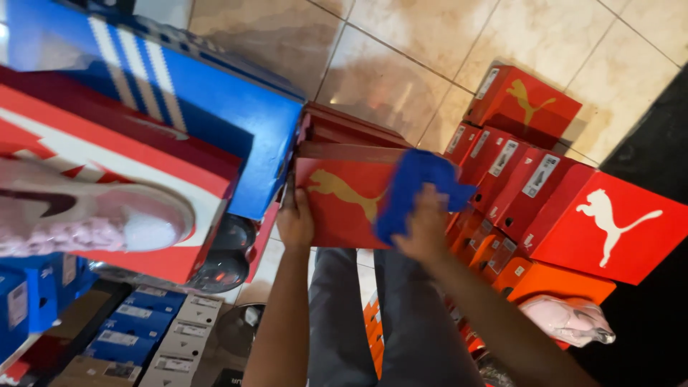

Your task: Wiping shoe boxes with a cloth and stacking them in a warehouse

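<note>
Pink shoe [86, 218], blurred, lies closest to the lens at left, on a red box [143, 161] that sits under a blue box [215, 107] with white stripes. Left hand [296, 222]: grip closed on the left edge of a red shoebox [337, 204] with a gold animal figure on its lid; fingers curl around the edge. Right hand [423, 222]: grip pressed flat on a blue cloth [416, 186], which lies against the right part of the same lid; whether the fingers clutch the cloth or merely press it cannot be told. Shoebox position: held up in front of the body, above grey trousers [401, 315], just beside the blue box and in front of further red lids [351, 129]. At right, a stack of red boxes [523, 172] with white end labels stands on a tiled floor [430, 50]; one large red box [609, 222] bears a white animal figure; orange boxes [552, 279] sit below it. Second pink shoe [570, 319], wrapped in clear film, rests at lower right. Small blue and white boxes [143, 330] are piled at lower left.
</note>
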